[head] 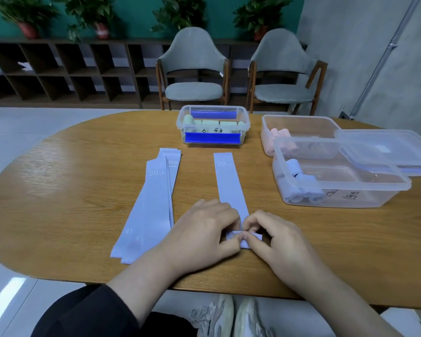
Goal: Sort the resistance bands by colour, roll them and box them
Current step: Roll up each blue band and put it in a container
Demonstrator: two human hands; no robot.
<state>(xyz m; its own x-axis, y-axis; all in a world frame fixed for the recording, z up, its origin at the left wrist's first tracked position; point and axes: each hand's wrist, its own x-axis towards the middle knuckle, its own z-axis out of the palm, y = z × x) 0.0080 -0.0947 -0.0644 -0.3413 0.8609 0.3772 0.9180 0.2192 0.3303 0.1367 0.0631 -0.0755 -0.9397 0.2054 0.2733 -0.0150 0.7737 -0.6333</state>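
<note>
The band (230,183) I am rolling lies flat on the table (83,181), straight out from me, with its near end turned up into a small tight roll under my fingertips. My left hand (204,229) and right hand (275,235) both pinch that roll, thumbs and forefingers curled onto it from either side.

It looks thin, light and limp, a lilac strip that I judge will stretch and spring open if I let go. So the hold belongs at the roll's two ends, with steady pressure while I push it forward along the flat length. The material seems slightly grippy, which should help the layers stay together.

Just left of it lies a stack (151,203) of the same lilac bands, still flat and fanned a little. To the right stands a clear box (345,190) with lilac rolls (301,190) in its near left corner; that is where this one should go. Behind it a second box (299,122) holds pink rolls, with a lid (387,149) resting across both. Further back a box with blue clips (213,126) holds green rolls.

The table is smooth, glossy wood. Beyond it stand two chairs (195,69) and low shelves (66,69) with potted plants along a green wall.
</note>
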